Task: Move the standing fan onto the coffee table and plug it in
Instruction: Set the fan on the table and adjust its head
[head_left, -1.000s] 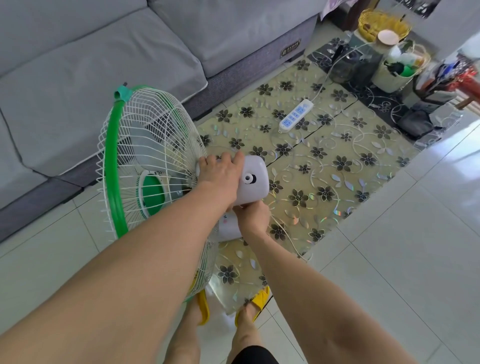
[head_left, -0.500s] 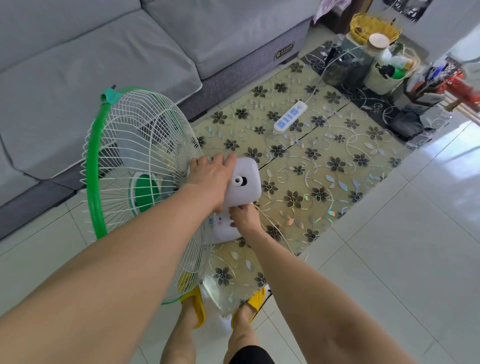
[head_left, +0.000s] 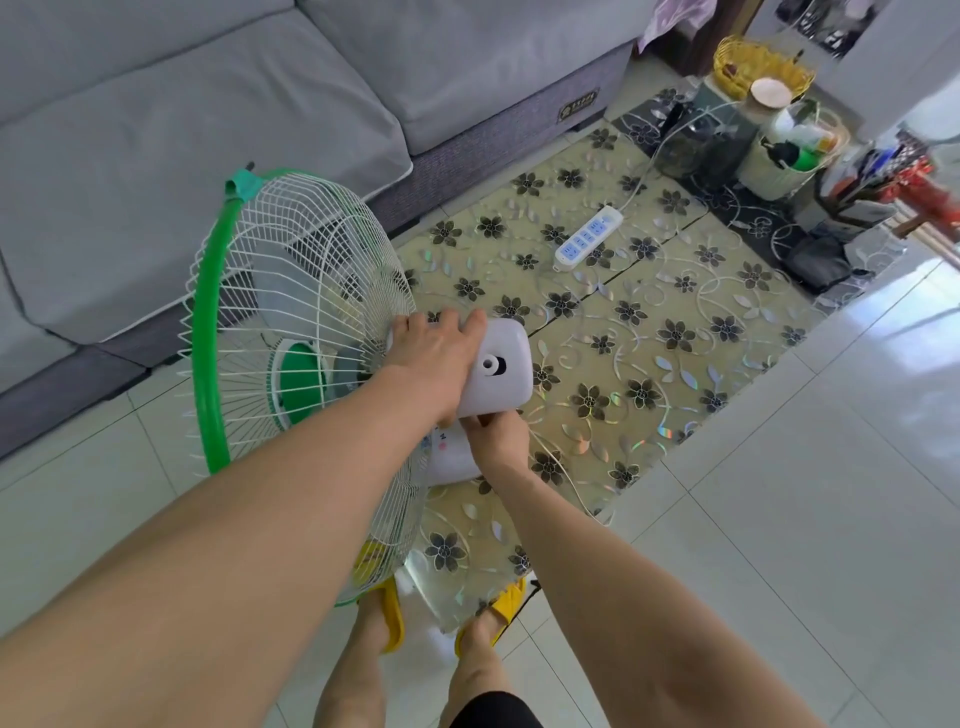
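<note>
The fan (head_left: 291, 332) has a white wire cage with a green rim and a white motor housing (head_left: 501, 369). It stands over the near end of the glass coffee table (head_left: 675, 291), which has a flower pattern. My left hand (head_left: 434, 358) grips the top of the motor housing. My right hand (head_left: 493, 436) holds the fan's neck just under the housing. The fan's thin white cord (head_left: 566, 478) trails over the table's near edge. A white power strip (head_left: 588, 237) lies on the table farther back.
A grey sofa (head_left: 208, 130) runs along the left, close to the fan cage. At the table's far end stand a yellow wire basket (head_left: 758, 67), a white bucket (head_left: 779, 161) with bottles and other clutter. White floor tiles (head_left: 805, 519) lie to the right. My feet in yellow slippers (head_left: 498, 608) touch the table's near corner.
The fan and both hands keep the same grip. The fan has shifted slightly left in view, while the view itself has tilted a little.
</note>
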